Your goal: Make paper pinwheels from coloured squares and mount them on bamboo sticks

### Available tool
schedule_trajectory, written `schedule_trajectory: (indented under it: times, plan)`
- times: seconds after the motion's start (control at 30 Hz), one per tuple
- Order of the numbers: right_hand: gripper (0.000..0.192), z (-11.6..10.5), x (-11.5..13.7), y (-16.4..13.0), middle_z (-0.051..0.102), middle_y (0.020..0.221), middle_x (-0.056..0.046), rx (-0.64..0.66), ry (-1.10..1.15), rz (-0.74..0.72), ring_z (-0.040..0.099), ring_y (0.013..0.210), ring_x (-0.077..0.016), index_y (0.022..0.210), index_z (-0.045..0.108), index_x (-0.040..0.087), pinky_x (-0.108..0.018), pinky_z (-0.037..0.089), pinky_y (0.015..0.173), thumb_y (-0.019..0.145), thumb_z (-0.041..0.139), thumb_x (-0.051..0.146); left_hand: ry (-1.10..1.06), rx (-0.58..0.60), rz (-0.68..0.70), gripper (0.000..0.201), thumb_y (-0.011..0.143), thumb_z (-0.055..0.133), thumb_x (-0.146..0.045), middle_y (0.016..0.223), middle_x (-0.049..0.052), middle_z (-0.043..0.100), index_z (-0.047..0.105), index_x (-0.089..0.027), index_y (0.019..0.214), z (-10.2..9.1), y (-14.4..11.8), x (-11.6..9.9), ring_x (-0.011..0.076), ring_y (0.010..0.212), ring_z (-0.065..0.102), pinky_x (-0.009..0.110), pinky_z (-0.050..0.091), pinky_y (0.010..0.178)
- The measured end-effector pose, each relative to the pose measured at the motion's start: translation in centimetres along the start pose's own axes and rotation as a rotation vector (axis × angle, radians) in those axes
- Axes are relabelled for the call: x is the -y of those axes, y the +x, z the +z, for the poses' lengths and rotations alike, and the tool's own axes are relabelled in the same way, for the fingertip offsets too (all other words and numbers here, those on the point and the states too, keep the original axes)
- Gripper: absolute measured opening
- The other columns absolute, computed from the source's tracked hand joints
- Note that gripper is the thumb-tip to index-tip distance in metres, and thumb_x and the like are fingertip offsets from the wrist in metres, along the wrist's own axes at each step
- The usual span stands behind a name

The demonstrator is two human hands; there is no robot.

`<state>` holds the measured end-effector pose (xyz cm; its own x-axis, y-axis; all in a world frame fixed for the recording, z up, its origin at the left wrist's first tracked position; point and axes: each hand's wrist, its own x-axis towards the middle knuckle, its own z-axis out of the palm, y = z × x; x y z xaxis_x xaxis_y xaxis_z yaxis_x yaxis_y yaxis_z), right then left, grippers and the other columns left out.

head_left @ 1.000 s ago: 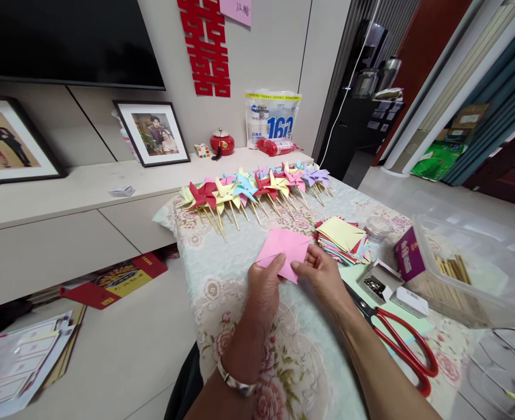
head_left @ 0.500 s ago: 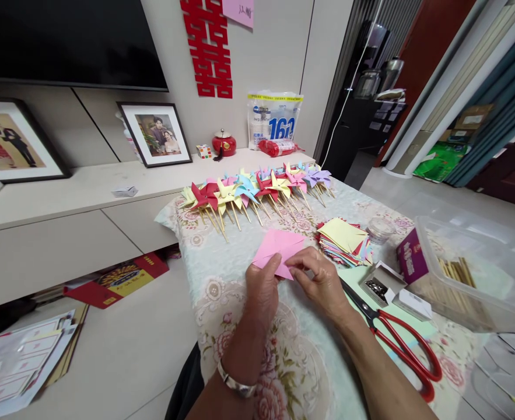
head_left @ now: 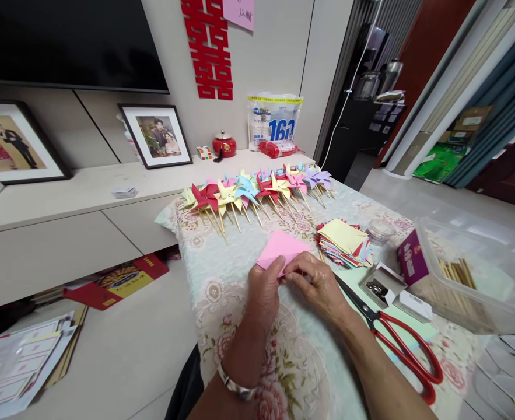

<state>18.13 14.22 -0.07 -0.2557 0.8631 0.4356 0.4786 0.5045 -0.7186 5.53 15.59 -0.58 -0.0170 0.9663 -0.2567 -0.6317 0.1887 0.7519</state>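
Observation:
A pink paper square (head_left: 283,244) is held above the flowered tablecloth, partly hidden behind my fingers. My left hand (head_left: 265,284) is closed on its near left side, the thumb lying on top. At the near right part of the sheet, the fingers of my right hand (head_left: 312,280) pinch the paper edge. Just right of my hands lies a stack of coloured paper squares (head_left: 343,236) with slits cut in from the corners. A pair of scissors with red handles (head_left: 397,338) rests beside my right forearm.
Finished paper pinwheels (head_left: 248,189) on sticks lie along the table's back. To the right are an open small box of metal fasteners (head_left: 379,289), a round clear container (head_left: 379,229) and a plastic bin (head_left: 467,309) holding wooden sticks. A cabinet (head_left: 86,195) stands behind the table.
The pink sheet has shifted slightly right, and its near right portion is now more covered by my fingers. My right fingers have drawn closer to my left thumb.

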Motion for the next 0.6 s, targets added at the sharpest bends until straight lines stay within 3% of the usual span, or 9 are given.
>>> schedule_trajectory:
  times: [0.17,0.37,0.6]
  plan:
    - [0.015,-0.01,0.24,0.14,0.066,0.080,-0.004,0.026,0.036,0.062,0.061,0.078,-0.0183,0.080,0.069,0.020,-0.030,0.045,0.075,0.092,0.061,0.019,-0.023,-0.006,0.016,0.036,0.057,0.082,-0.030,0.067,0.000,0.067,0.069,-0.011,0.085,-0.03,0.02,0.02,0.0128,0.059,0.055,0.024,0.038,0.053]
    - [0.018,0.22,0.00,0.19,0.065,0.072,-0.002,-0.060,0.122,0.240,0.057,0.069,-0.0172,0.076,0.067,0.020,-0.029,0.042,0.067,0.089,0.062,0.030,0.009,-0.029,0.014,0.024,0.059,0.079,-0.027,0.057,-0.002,0.060,0.067,-0.012,0.074,-0.30,0.45,0.44,0.0094,0.051,0.046,0.023,0.034,0.047]
    - [0.026,0.49,0.10,0.25,0.050,0.057,0.004,-0.112,0.214,0.448,0.042,0.054,-0.0127,0.063,0.056,0.020,-0.026,0.032,0.054,0.078,0.065,0.039,0.041,-0.020,-0.015,0.021,0.060,0.076,-0.028,0.060,-0.001,0.062,0.068,-0.013,0.072,-0.05,0.10,0.42,0.0105,0.052,0.048,0.023,0.037,0.047]
